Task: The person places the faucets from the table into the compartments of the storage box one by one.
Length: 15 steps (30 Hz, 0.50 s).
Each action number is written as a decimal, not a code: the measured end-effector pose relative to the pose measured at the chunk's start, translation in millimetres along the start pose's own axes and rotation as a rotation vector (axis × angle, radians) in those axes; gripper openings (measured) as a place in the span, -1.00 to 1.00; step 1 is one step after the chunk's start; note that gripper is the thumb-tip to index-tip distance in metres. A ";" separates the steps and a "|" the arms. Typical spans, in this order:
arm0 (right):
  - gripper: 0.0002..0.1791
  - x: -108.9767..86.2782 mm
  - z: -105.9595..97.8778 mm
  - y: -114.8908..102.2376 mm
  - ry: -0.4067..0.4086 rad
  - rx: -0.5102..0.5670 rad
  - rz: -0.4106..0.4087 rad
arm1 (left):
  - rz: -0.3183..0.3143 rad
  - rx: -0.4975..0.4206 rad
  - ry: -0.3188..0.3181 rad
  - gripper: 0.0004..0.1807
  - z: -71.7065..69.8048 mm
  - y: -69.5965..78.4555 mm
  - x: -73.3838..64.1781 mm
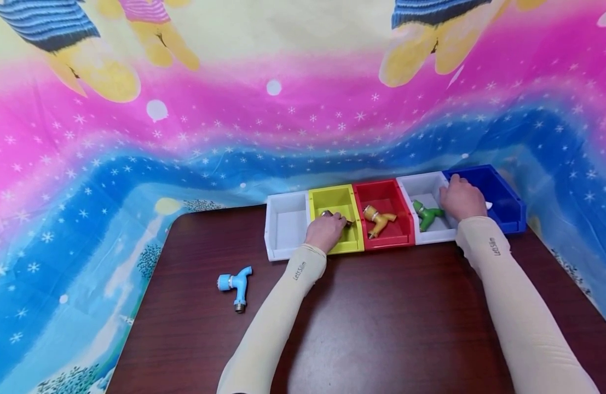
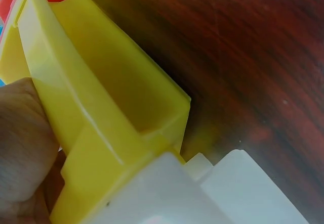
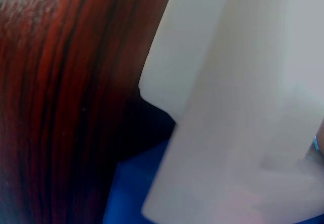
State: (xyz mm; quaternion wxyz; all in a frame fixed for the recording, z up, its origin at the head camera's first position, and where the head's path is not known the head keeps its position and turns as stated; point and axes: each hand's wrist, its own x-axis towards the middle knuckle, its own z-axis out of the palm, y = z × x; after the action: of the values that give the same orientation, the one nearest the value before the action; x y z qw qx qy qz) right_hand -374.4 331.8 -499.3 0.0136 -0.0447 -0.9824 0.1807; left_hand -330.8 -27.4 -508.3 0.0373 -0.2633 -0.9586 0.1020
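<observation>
A dark metal tap (image 1: 327, 213) lies in the yellow bin (image 1: 352, 243), and my left hand (image 1: 325, 232) grips it from above, covering much of it. In the left wrist view, part of that hand (image 2: 23, 148) shows beside the bin's yellow wall (image 2: 101, 113). My right hand (image 1: 462, 200) reaches over the divider between the right white bin (image 1: 431, 238) and the blue bin (image 1: 512, 197), its fingers bent. A small white piece (image 1: 489, 206) shows beside it in the blue bin; I cannot tell whether the hand holds it. The right wrist view shows mostly white bin wall (image 3: 233, 102).
A yellow tap (image 1: 380, 220) lies in the red bin (image 1: 406, 238); a green tap (image 1: 427, 215) lies in the right white bin. Another white bin (image 1: 286, 221) ends the row at left. A light blue tap (image 1: 240, 285) is on the brown table (image 1: 371, 328), left of my left arm.
</observation>
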 end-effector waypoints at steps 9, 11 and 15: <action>-0.27 -1.2 -2.0 -2.1 -0.003 0.005 0.006 | -0.008 0.006 -0.018 -0.60 -0.3 0.6 0.6; -0.26 -1.6 -2.1 -2.3 -0.006 0.006 0.008 | -0.011 0.007 -0.027 -0.60 -0.2 0.9 0.7; -0.25 -1.7 -2.2 -3.0 -0.007 0.001 0.011 | -0.015 0.012 -0.044 -0.59 -0.2 0.8 1.2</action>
State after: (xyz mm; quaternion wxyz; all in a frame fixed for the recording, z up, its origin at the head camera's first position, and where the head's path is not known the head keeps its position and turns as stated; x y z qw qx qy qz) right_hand -372.8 329.6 -496.1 0.0094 -0.0493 -0.9822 0.1812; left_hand -331.4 -26.0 -508.2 0.0184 -0.2535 -0.9605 0.1131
